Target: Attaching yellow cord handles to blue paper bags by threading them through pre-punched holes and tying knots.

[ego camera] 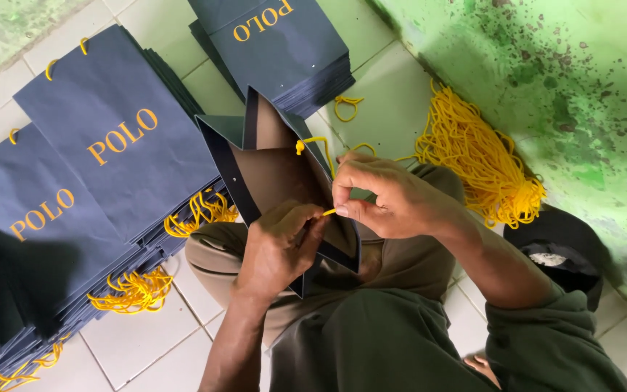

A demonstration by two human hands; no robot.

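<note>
Closest to us is our own lap, olive green shirt [371, 341] and brown trousers [255, 268], since we're sitting right on the tiled floor [146, 341].

Going left to right: along the left edge of the floor there are fanned-out stacks of flat navy paper bags [110, 145] with gold lettering, and their yellow cord handles [133, 290] stick out in loops at the ends nearest us. Another stack of navy bags [284, 51] sits by the top edge of the floor, with a loose cord loop [347, 107] lying on the tiles just beside it.

In the middle, over our knees, we've got one open navy bag [277, 181], mouth tilted up so we see the brownish inside. Our left hand [279, 243] is curled tight around the bag's near rim, fingers pressed together on the paper. Our right hand [386, 199] is pinching a yellow cord [328, 212] between thumb and fingertips, right at that rim and nearly touching the left hand. A knotted cord end [300, 147] shows at the bag's other wall.

Further right, a big bundle of loose yellow cords [477, 163] lies against the foot of the stained green wall [546, 87]. Just beside our right elbow there's a black cap [564, 250] on the floor.
</note>
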